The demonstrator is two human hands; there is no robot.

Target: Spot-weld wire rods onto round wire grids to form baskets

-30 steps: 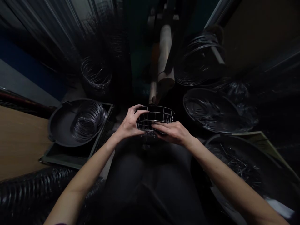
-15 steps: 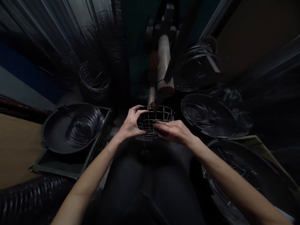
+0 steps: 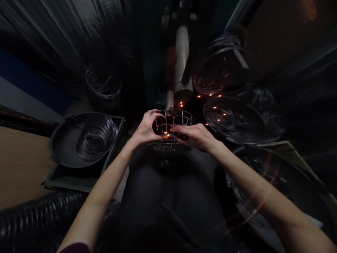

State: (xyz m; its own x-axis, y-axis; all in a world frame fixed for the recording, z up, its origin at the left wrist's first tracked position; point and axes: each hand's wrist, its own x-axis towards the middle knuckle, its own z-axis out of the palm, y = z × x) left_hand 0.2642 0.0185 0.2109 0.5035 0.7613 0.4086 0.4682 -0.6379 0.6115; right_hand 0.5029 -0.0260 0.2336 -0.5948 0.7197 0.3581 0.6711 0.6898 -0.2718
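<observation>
Dim workshop w/ wire coils: you're gripping wire basket (image 3: 172, 127) w/ both hands, left hand (image 3: 145, 129) on its left rim, right hand (image 3: 196, 136) at front; sparks flying.

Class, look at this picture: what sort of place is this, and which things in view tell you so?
Probably a metal workshop making wire goods: sparks fly around a wire basket held in both hands beneath a machine arm, with wire rings piled in a pan nearby.

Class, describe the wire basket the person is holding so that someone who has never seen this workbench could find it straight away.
Start at the pale upright cylinder in the middle. Just below its lower end sits the wire basket, held between the left hand and the right hand. Unlike the loose wire coils in the pan, it is an open round grid, with orange sparks glowing around it.
</observation>
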